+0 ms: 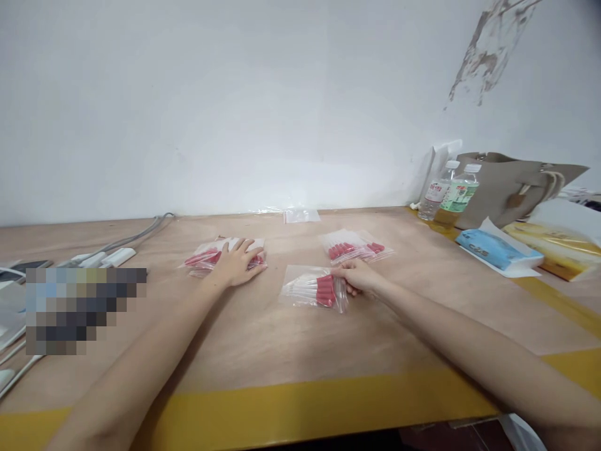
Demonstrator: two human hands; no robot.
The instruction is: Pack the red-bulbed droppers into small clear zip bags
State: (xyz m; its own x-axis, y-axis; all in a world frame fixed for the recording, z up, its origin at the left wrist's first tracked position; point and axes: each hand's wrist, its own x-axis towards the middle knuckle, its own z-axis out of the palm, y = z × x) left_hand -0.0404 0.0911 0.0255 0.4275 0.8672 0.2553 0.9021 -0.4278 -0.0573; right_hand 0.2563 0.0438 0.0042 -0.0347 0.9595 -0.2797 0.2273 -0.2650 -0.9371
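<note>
My right hand (357,277) pinches the edge of a clear zip bag (312,288) at the centre of the table. Inside it lies a row of several thin white sticks with red ends; their exact kind cannot be made out. Flat on a pile of similar bags (204,258) at the left rests my left hand (240,262), fingers spread, covering part of the pile. Behind my right hand are more filled bags (345,245), overlapping each other, red ends toward me.
A small clear bag (303,216) lies by the wall. At the right stand two bottles (457,197), a grey handbag (507,188) and a blue tissue pack (498,248). Cables (136,237) and white adapters (118,257) lie left. Yellow tape (282,407) runs along the table's front edge.
</note>
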